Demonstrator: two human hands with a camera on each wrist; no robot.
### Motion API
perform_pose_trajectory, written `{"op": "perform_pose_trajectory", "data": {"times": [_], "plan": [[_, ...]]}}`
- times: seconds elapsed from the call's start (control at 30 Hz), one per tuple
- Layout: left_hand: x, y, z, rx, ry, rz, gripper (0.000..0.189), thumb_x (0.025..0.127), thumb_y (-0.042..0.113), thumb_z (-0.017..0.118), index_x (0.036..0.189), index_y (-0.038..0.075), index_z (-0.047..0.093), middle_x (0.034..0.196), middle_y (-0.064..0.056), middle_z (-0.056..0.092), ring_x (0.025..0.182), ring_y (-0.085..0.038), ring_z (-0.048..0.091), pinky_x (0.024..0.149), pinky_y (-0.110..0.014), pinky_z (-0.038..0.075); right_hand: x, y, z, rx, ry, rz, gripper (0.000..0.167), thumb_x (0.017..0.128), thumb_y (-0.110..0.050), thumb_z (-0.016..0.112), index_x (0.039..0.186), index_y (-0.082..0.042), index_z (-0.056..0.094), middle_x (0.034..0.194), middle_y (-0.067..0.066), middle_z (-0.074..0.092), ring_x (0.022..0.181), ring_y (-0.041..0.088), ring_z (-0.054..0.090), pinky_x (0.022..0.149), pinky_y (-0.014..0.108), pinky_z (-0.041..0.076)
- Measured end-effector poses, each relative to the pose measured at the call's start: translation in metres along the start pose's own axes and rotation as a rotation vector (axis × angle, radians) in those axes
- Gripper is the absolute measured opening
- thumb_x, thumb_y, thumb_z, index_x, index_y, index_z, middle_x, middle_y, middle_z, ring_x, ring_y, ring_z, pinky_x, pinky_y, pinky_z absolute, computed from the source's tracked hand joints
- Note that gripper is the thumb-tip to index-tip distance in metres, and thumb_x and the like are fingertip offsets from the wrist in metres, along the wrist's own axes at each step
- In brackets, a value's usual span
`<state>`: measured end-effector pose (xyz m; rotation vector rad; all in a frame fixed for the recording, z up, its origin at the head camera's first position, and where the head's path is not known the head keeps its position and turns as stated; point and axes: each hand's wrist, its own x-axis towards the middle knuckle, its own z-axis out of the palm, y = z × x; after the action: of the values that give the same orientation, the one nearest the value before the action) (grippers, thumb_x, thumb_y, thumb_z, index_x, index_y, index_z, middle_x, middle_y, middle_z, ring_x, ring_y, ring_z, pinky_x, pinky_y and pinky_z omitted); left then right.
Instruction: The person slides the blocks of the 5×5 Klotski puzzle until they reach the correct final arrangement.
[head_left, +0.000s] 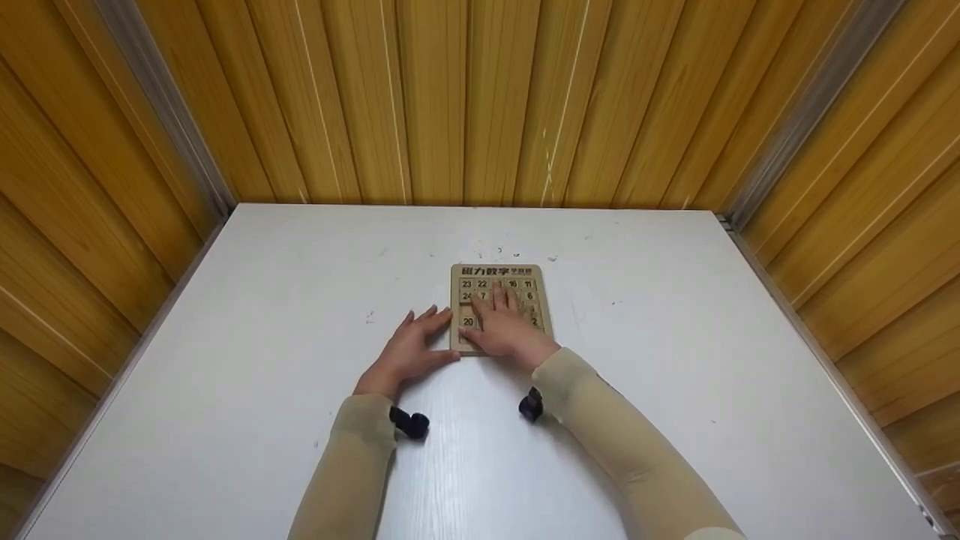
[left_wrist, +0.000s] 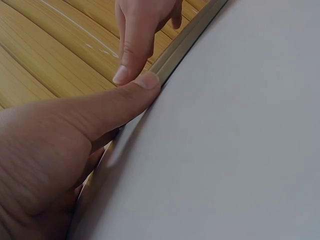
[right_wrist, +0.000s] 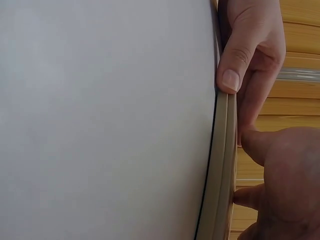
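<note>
A wooden sliding number puzzle (head_left: 495, 271) lies flat on the white table, dark characters across its far strip and rows of numbered tiles below. My left hand (head_left: 405, 349) holds its near left corner, the thumb on the near edge and the fingers along the left side. Over the tiles spreads my right hand (head_left: 506, 330), fingertips on the tile area, hiding many numbers. A bare slot shows at the left, between tiles 24 and 20. In the right wrist view, the puzzle's pale side edge (right_wrist: 220, 160) runs beneath my left thumb.
The white table (head_left: 247, 300) reaches out on all sides of the puzzle, with small dark marks beyond its far edge. Yellow wood-look panels (head_left: 435, 97) wall in the back and both sides. A black wrist device (head_left: 411, 424) sits at each sleeve cuff.
</note>
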<state>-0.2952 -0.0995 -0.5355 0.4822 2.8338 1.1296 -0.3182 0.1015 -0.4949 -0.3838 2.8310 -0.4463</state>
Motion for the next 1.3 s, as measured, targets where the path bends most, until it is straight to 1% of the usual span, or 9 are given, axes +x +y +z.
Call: {"op": "perform_pose_trajectory", "data": {"times": [0.23, 0.37, 0.5, 0.57, 0.67, 0.83, 1.0, 1.1, 1.3], "plan": [[0.000, -0.002, 0.001, -0.019, 0.002, 0.002, 0.079, 0.086, 0.033, 0.084, 0.154, 0.013, 0.048, 0.161, -0.002, 0.047, 0.158, -0.023, 0.029, 0.136, -0.045, 0.004, -0.006, -0.001, 0.000, -0.051, 0.016, -0.031, 0.080, 0.102, -0.063, 0.046, 0.165, -0.021, 0.023, 0.173, 0.020, -0.005, 0.160, 0.044, -0.005, 0.129, 0.069, 0.004], [0.000, -0.001, 0.001, -0.011, -0.002, -0.006, 0.079, 0.086, 0.034, 0.083, 0.154, 0.014, 0.047, 0.161, -0.001, 0.047, 0.158, -0.022, 0.029, 0.136, -0.044, 0.004, -0.012, 0.000, 0.000, -0.073, 0.016, -0.045, 0.080, 0.102, -0.064, 0.044, 0.166, -0.021, 0.021, 0.173, 0.021, -0.006, 0.160, 0.043, -0.006, 0.130, 0.066, 0.003], [0.000, 0.001, 0.000, -0.005, -0.007, -0.018, 0.080, 0.087, 0.036, 0.083, 0.155, 0.015, 0.047, 0.161, 0.000, 0.047, 0.159, -0.021, 0.028, 0.136, -0.044, 0.006, -0.018, -0.001, 0.001, -0.098, 0.021, -0.052, 0.078, 0.102, -0.063, 0.045, 0.165, -0.022, 0.023, 0.174, 0.019, -0.007, 0.161, 0.043, -0.006, 0.130, 0.067, 0.002], [-0.001, 0.001, 0.000, -0.008, -0.011, -0.024, 0.080, 0.087, 0.036, 0.083, 0.155, 0.016, 0.047, 0.161, 0.001, 0.046, 0.159, -0.021, 0.028, 0.136, -0.044, 0.006, -0.021, -0.001, 0.002, -0.099, 0.022, -0.057, 0.078, 0.102, -0.063, 0.045, 0.165, -0.024, 0.024, 0.174, 0.017, -0.008, 0.161, 0.043, -0.006, 0.130, 0.066, 0.001], [-0.001, 0.001, 0.000, -0.010, -0.010, -0.018, 0.079, 0.087, 0.035, 0.083, 0.155, 0.015, 0.047, 0.161, 0.000, 0.047, 0.158, -0.021, 0.029, 0.136, -0.044, 0.005, -0.026, 0.000, 0.003, -0.089, 0.018, -0.069, 0.078, 0.101, -0.063, 0.046, 0.165, -0.025, 0.023, 0.174, 0.016, -0.010, 0.161, 0.042, -0.007, 0.131, 0.065, -0.001], [-0.001, 0.001, 0.000, -0.016, -0.005, -0.011, 0.079, 0.087, 0.034, 0.083, 0.154, 0.015, 0.048, 0.160, 0.000, 0.047, 0.158, -0.022, 0.029, 0.136, -0.044, 0.005, -0.029, 0.000, 0.002, -0.090, 0.014, -0.087, 0.080, 0.101, -0.064, 0.047, 0.166, -0.024, 0.021, 0.174, 0.016, -0.009, 0.160, 0.043, -0.006, 0.130, 0.066, 0.000], [-0.001, 0.000, 0.000, -0.013, -0.006, -0.006, 0.079, 0.087, 0.034, 0.083, 0.155, 0.015, 0.047, 0.160, -0.001, 0.047, 0.158, -0.022, 0.029, 0.136, -0.045, 0.005, -0.027, -0.001, -0.001, -0.096, 0.000, -0.091, 0.081, 0.101, -0.065, 0.045, 0.165, -0.022, 0.021, 0.174, 0.017, -0.007, 0.161, 0.042, -0.005, 0.130, 0.065, 0.000], [-0.001, 0.000, 0.000, -0.011, -0.005, -0.001, 0.079, 0.087, 0.034, 0.083, 0.154, 0.014, 0.047, 0.160, -0.001, 0.047, 0.158, -0.022, 0.029, 0.136, -0.044, 0.005, -0.022, -0.001, -0.004, -0.071, 0.008, -0.088, 0.081, 0.102, -0.065, 0.044, 0.166, -0.020, 0.022, 0.174, 0.018, -0.005, 0.161, 0.042, -0.004, 0.131, 0.064, 0.001], [-0.001, -0.001, 0.000, -0.009, -0.009, -0.008, 0.080, 0.087, 0.035, 0.083, 0.155, 0.015, 0.047, 0.161, -0.001, 0.046, 0.159, -0.023, 0.028, 0.136, -0.046, 0.005, -0.003, -0.002, -0.009, -0.031, 0.025, -0.040, 0.080, 0.103, -0.060, 0.046, 0.166, -0.018, 0.020, 0.173, 0.019, -0.009, 0.161, 0.043, -0.004, 0.130, 0.067, 0.007]]}}
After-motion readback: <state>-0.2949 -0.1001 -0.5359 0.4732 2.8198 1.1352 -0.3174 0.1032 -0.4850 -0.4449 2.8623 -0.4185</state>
